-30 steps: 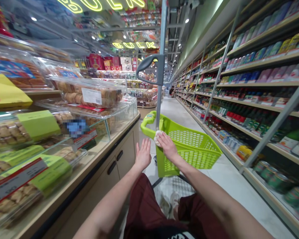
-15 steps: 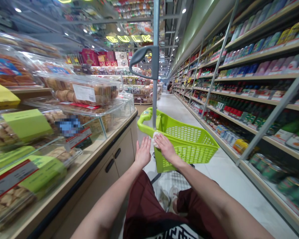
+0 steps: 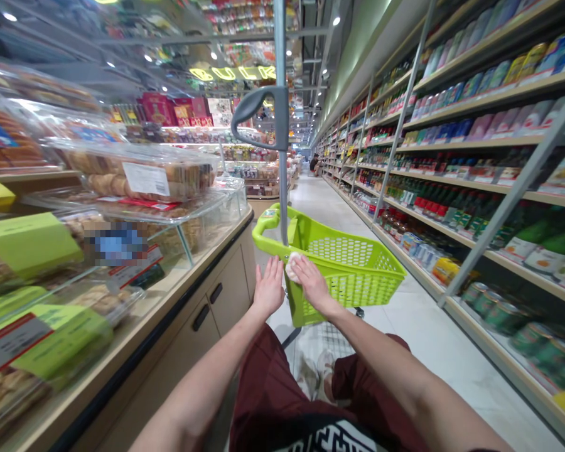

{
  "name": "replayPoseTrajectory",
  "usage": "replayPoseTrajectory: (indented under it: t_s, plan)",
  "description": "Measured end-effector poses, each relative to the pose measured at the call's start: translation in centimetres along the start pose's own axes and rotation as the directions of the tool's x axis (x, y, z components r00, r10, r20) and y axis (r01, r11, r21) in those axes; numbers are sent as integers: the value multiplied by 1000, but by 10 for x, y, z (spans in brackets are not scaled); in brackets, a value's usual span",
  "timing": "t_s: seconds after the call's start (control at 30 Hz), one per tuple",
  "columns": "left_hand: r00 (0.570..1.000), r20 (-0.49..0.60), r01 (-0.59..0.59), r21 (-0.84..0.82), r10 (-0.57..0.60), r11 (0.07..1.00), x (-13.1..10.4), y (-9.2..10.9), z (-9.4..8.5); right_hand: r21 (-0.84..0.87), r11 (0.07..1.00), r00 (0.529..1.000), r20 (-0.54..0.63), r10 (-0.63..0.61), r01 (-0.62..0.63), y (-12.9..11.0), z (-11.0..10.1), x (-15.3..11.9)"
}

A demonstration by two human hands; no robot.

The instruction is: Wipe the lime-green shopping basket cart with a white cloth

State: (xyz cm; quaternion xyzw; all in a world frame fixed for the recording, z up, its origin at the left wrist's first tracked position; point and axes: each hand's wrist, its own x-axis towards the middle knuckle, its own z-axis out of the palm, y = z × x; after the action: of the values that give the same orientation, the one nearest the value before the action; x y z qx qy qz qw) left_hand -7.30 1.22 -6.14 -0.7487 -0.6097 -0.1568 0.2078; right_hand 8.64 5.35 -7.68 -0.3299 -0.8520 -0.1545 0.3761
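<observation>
A bright green plastic shopping basket (image 3: 358, 275), built into a cart, stands in front of me with its wall full of holes. My right hand (image 3: 309, 280) presses a crumpled white wipe (image 3: 294, 266) flat against the upper side of the basket, below the rim. Most of the wipe is hidden under the fingers. My left hand (image 3: 269, 285) lies beside the basket's near left corner with fingers stretched out, holding nothing; whether it touches the plastic I cannot tell. From the basket's left end rises a grey pole (image 3: 283, 182) with a looped grey handle (image 3: 258, 119).
A bakery counter (image 3: 226, 276) with clear boxes of pastries (image 3: 145, 172) runs along the left. Tall shelves (image 3: 480, 182) of cans and bottles line the right. A pale floor aisle (image 3: 306, 194) leads ahead, where a person (image 3: 315, 164) crouches far off.
The right hand and wipe have slid slightly right and down along the basket's side. My left hand stays open beside the corner. The whole view has shifted a little.
</observation>
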Motion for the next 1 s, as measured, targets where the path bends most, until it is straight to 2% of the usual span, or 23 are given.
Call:
replayPoseTrajectory:
  t_s: [0.07, 0.17, 0.33, 0.43, 0.5, 0.63, 0.77, 0.9, 1.0]
  plan:
    - [1000, -22, -3, -2, 3, 1000, 6, 2, -5, -10, 998, 995, -70, 68, -68, 9, -8, 16]
    - [999, -41, -36, -13, 36, 999, 14, 8, -7, -27, 992, 991, -47, 125, -127, 19, -9, 18]
    - [989, -33, -146, -27, 145, 989, 15, 27, 0, -33, 992, 990, 78, 121, -119, 22, 0, -27]
    - [984, -13, -179, -38, 179, 983, 15, 35, 4, -27, 992, 987, 100, 123, -121, 26, -4, -44]
    - [983, -11, -181, -43, 181, 982, 17, 38, 3, -9, 992, 991, 41, 129, -129, 29, -12, -42]
    - [985, -34, -169, -32, 168, 985, 27, 36, -7, 27, 987, 980, -116, 160, -158, 32, -26, -14]
    - [989, -36, -147, -10, 146, 989, 34, 33, -15, 16, 978, 975, -75, 208, -208, 41, -20, -4]
    - [985, -15, -170, 2, 170, 985, 38, 36, -14, -17, 952, 951, -37, 306, -307, 74, -20, -37]
    - [978, -16, -209, -7, 209, 978, 42, 46, -11, -86, 895, 899, -84, 431, -437, 103, -33, -67]
